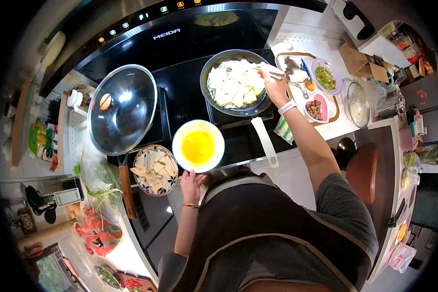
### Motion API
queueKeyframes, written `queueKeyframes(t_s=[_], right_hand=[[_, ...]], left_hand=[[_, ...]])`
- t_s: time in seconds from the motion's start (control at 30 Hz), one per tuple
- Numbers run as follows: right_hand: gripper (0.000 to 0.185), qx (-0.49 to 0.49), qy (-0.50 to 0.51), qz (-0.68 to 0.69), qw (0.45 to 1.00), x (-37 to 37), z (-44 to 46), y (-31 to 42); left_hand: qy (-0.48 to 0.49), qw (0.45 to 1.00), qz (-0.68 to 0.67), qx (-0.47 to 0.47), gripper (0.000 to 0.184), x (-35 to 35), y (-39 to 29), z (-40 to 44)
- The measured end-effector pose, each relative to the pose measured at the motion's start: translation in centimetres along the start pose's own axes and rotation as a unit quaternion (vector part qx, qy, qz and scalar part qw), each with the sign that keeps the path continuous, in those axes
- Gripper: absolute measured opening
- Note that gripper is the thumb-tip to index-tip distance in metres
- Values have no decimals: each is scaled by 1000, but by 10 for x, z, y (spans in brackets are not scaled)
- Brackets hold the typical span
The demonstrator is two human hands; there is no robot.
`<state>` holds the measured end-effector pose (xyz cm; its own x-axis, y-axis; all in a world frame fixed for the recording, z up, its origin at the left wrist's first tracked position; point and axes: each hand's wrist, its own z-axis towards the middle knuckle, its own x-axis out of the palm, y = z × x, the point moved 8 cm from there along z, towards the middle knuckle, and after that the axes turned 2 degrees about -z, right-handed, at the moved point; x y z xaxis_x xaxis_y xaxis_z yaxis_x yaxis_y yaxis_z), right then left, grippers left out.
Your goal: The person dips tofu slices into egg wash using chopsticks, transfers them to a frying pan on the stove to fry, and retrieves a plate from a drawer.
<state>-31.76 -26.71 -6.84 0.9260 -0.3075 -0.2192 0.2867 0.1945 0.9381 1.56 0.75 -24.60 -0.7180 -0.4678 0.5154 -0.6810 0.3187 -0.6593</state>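
Note:
My left hand [192, 183] grips the near rim of a white bowl [178, 155] of yellow liquid [198, 148] that looks like beaten egg. The bowl is held by the front edge of the cooktop. My right hand [274, 86] is closed on chopsticks [272, 73], reaching over the right rim of a frying pan [205, 73]. White and pale yellow pieces [236, 83] cover most of the pan's bottom; their kind is unclear. The pan's pale handle [264, 143] points toward me. Just left of the bowl stands a patterned bowl [137, 182] of pale, flat cut pieces.
A lidded wok [121, 109] occupies the cooktop's left. At right, a tray [332, 114] carries small dishes, beside a purple bowl [327, 78] of chopped greens and a glass bowl [357, 104]. Bagged red peppers [97, 233] lie on the left counter.

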Motion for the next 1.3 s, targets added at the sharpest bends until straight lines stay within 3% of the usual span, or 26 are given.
queueKeyframes(t_s=[0.07,0.13,0.2,0.27,0.33,0.4,0.47,0.53,0.63,0.77,0.83,0.87,0.93,1.0,1.07,1.13,1.3], right_hand=[[22,-36,59,-139,988,0,-5,3],[22,-60,86,-133,986,2,-9,11],[23,-6,35,-52,998,-15,-13,18],[25,-100,12,-98,990,-23,-18,42],[25,-65,106,-135,983,-20,-23,34],[24,-34,113,-127,985,-22,-29,31],[24,-92,123,-83,985,-19,-32,32],[26,-66,154,-113,979,-14,-34,23],[32,14,112,-95,989,-25,-31,24],[25,-44,98,-95,990,-28,-35,38],[24,-59,139,-45,988,-10,-44,32],[24,-50,154,-102,981,-8,-50,36],[23,-14,102,-130,986,-12,-56,44],[23,-144,79,-80,983,-16,-65,70],[25,-172,130,-272,938,-13,-68,76],[27,-52,121,-194,972,-16,-81,72],[31,-60,73,-139,986,1,-119,116]], left_hand=[[-9,1000,-3,7,28,-1,2,-2],[-48,999,-15,-19,29,-3,7,-8],[-38,997,28,-64,31,3,8,-20],[-32,991,69,-108,33,-4,17,-31],[35,970,168,-173,39,-20,38,-43],[79,959,227,-153,41,-45,49,-51],[193,845,480,-134,53,-59,65,-70],[186,862,439,-171,56,-97,91,-77],[125,903,350,-214,58,-127,102,-87],[51,912,312,-262,53,-155,109,-106],[6,854,460,-243,50,-179,100,-106],[3,807,555,-201,48,-184,88,-101],[43,717,680,-144,43,-166,58,-99],[-26,738,662,-131,35,-180,46,-98],[-162,748,643,28,27,-129,-30,-111],[-227,795,532,181,19,-103,-83,-118],[-231,664,620,347,13,-55,-149,-84]])
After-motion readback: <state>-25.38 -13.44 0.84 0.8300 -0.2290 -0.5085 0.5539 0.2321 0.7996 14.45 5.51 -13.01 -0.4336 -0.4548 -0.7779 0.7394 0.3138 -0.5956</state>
